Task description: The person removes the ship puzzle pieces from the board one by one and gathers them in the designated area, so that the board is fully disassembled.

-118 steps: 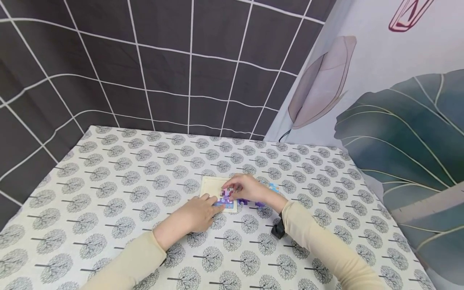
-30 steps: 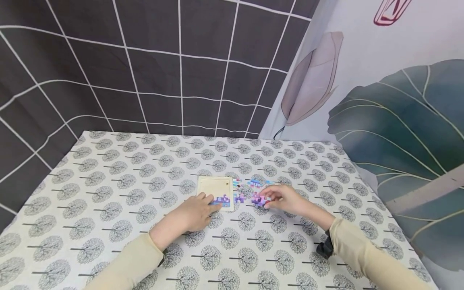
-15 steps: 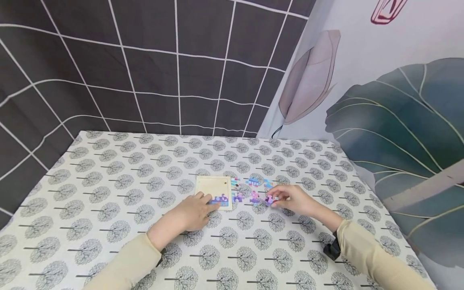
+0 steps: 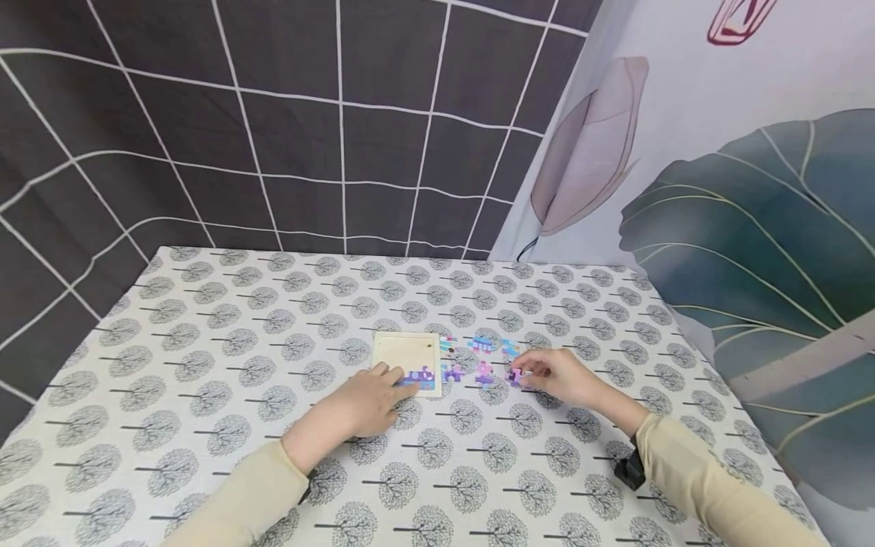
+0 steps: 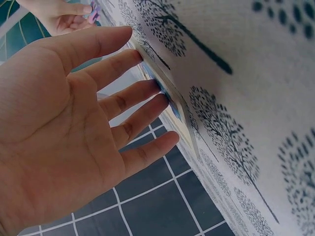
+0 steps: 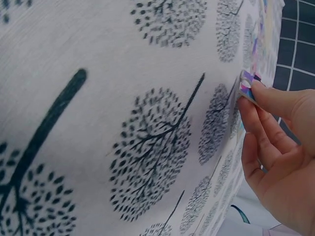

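Observation:
A pale wooden puzzle tray (image 4: 406,351) lies flat on the tablecloth, with joined purple and blue jigsaw pieces (image 4: 425,377) along its near side. On the tray's near left part rests my left hand (image 4: 369,399); in the left wrist view its nearly straight fingertips (image 5: 160,87) touch the edge and the pieces. Farther right, my right hand (image 4: 555,374) pinches a purple jigsaw piece (image 6: 247,84) between thumb and fingers, close to the cloth. Fingers hide part of that piece in the head view.
Between tray and right hand lie loose pieces: a purple one (image 4: 453,372) and a pink one (image 4: 484,371). Behind them are a blue one (image 4: 482,344) and another blue one (image 4: 510,347). A dark gridded curtain (image 4: 273,137) stands behind the table.
My right hand has left the tray, moved right past the loose pieces, and now pinches the rightmost purple one. The left hand stays at the tray's near left.

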A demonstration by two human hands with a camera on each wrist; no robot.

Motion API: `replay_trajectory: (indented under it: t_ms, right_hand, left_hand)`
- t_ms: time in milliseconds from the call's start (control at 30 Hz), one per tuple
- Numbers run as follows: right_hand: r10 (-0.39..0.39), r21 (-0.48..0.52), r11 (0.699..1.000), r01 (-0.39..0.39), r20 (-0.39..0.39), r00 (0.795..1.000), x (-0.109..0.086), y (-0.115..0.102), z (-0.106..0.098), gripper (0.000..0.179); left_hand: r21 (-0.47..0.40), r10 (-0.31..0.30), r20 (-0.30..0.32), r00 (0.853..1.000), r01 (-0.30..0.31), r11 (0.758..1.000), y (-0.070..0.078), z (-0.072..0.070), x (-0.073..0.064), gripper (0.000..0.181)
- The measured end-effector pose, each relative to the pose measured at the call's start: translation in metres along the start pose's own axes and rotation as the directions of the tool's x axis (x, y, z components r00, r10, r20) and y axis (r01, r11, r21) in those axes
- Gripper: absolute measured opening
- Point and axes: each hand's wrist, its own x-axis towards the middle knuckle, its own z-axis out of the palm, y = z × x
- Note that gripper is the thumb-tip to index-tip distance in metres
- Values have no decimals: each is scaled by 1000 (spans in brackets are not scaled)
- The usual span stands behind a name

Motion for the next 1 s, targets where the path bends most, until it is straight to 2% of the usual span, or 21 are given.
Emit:
replay_trajectory:
  t_ms: [333, 667, 800, 1000]
  right_hand:
    - [31, -43, 999, -32, -17, 999, -3, 1, 3, 25]
    - [-42, -104, 994, 35, -64, 997, 5, 8, 9, 27]
    - [-61, -93, 994, 57, -45, 997, 6, 8, 11, 28]
    - [-33, -81, 996, 31, -17, 999, 5, 5, 5, 28]
  left_hand:
    - [2, 0, 9, 1000, 0, 1000, 1, 0, 0, 49]
    - [29, 2, 0, 1000, -2, 1000, -1, -2, 1, 49]
    - [8, 6, 0, 1000, -6, 1000, -2, -1, -1, 47]
    - [-2, 36, -4, 999, -36, 999, -2, -4, 2, 47]
